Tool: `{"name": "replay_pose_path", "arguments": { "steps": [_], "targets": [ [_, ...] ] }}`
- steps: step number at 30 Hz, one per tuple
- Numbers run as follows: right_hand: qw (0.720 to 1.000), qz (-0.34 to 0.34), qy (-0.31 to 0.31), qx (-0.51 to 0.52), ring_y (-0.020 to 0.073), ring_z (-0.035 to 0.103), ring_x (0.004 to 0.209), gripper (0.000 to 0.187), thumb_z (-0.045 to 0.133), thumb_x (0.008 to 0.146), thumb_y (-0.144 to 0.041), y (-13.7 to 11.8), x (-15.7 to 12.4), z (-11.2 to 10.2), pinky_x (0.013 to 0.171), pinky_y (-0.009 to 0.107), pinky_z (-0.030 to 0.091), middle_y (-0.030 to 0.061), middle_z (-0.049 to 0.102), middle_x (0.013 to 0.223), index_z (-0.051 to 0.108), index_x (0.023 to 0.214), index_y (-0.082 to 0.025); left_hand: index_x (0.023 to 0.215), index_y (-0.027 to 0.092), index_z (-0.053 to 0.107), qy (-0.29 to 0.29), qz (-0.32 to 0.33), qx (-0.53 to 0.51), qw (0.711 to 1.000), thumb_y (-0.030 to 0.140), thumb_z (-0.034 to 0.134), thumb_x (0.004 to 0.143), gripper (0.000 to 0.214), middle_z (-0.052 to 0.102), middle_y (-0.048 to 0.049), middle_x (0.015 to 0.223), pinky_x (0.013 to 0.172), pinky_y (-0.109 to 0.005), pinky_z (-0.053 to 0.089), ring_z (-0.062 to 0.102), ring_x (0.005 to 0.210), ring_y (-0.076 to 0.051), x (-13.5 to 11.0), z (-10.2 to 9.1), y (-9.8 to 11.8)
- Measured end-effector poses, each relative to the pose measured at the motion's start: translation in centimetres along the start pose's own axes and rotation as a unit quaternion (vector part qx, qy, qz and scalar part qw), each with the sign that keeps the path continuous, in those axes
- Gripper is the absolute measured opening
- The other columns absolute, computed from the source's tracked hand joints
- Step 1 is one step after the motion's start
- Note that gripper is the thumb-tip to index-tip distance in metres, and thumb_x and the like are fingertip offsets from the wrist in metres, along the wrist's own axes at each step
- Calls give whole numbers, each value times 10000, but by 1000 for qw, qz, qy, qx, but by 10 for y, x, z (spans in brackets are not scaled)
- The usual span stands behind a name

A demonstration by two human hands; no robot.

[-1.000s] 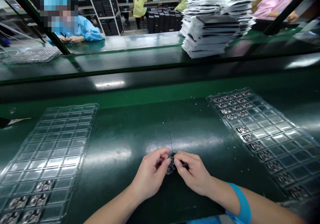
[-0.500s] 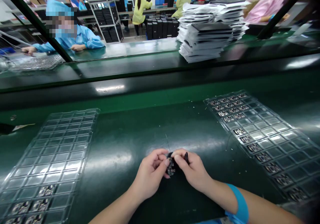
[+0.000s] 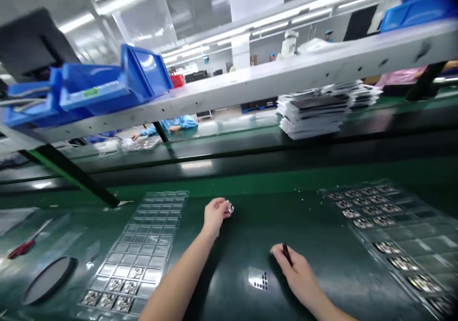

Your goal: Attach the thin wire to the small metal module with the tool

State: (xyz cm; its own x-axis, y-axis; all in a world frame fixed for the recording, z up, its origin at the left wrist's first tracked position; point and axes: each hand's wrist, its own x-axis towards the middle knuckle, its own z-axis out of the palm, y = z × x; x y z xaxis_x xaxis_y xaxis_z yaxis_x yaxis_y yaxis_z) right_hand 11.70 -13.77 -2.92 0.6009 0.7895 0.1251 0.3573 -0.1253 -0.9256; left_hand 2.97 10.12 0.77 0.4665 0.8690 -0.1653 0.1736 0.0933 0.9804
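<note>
My left hand (image 3: 215,216) is stretched forward over the green bench, its fingertips pinching a small circuit board (image 3: 230,207) by the edge. Nearer to me, my right hand (image 3: 295,269) is closed around a slim black tool (image 3: 286,253); its tip is hidden. Between the hands and closer to my body lies a small clear sheet with black squares (image 3: 260,280). A clear compartment tray (image 3: 143,239) is at the left, with several circuit boards (image 3: 123,304) in its near cells. Another clear tray (image 3: 411,225) at the right holds several boards along its far end and left side.
A metal shelf (image 3: 229,88) with blue bins (image 3: 96,85) crosses above the bench. Its green post (image 3: 77,175) comes down behind the left tray. A black round dish (image 3: 49,281) and a red-handled tool (image 3: 22,249) lie far left. Stacked white packets (image 3: 315,116) stand beyond.
My hands have parted: the left has moved forward with the circuit board, while the right keeps the black tool. The view has tilted up and turned left, bringing shelf and bins into sight.
</note>
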Motion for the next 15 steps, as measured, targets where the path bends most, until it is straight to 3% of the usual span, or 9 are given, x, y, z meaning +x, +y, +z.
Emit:
{"name": "replay_pose_path", "arguments": {
  "steps": [3,5,7,11,15],
  "targets": [
    [1000,-11,5,-9,185,585,677,471,390,917,-574,5,2,2,630,218,466,16,597,688,593,741,-186,1162,72,548,58,39,54,996,313,564,877,373,668,-188,1061,829,-361,547,677,943,-224,38,-13,19],
    [1000,-12,16,-9,189,600,667,485,395,903,-592,8,3,3,623,215,481,20,615,677,601,729,-189,1149,74,584,69,67,103,990,304,570,861,369,657,-201,1125,962,-427,479,626,1083,-270,36,-19,17],
    [1000,-18,20,-7,197,620,668,484,415,885,-602,10,3,4,625,216,499,24,638,678,615,720,-194,1121,86,629,60,100,150,982,283,604,819,362,632,-196,1204,1073,-443,378,555,1194,-292,13,-22,3],
    [999,-33,23,-10,242,659,699,441,474,853,-597,11,2,4,634,262,540,34,681,707,654,727,-215,1172,139,642,13,148,217,965,256,627,770,419,571,-136,1328,1175,-429,227,439,1318,-271,-64,-28,-38],
    [999,-22,30,-6,296,681,690,358,521,835,-567,12,1,2,598,335,562,43,706,709,675,698,-273,1294,201,563,-56,182,328,925,312,543,831,476,472,-106,1428,1183,-484,201,358,1375,-258,-131,-43,-74]
  ]
}}
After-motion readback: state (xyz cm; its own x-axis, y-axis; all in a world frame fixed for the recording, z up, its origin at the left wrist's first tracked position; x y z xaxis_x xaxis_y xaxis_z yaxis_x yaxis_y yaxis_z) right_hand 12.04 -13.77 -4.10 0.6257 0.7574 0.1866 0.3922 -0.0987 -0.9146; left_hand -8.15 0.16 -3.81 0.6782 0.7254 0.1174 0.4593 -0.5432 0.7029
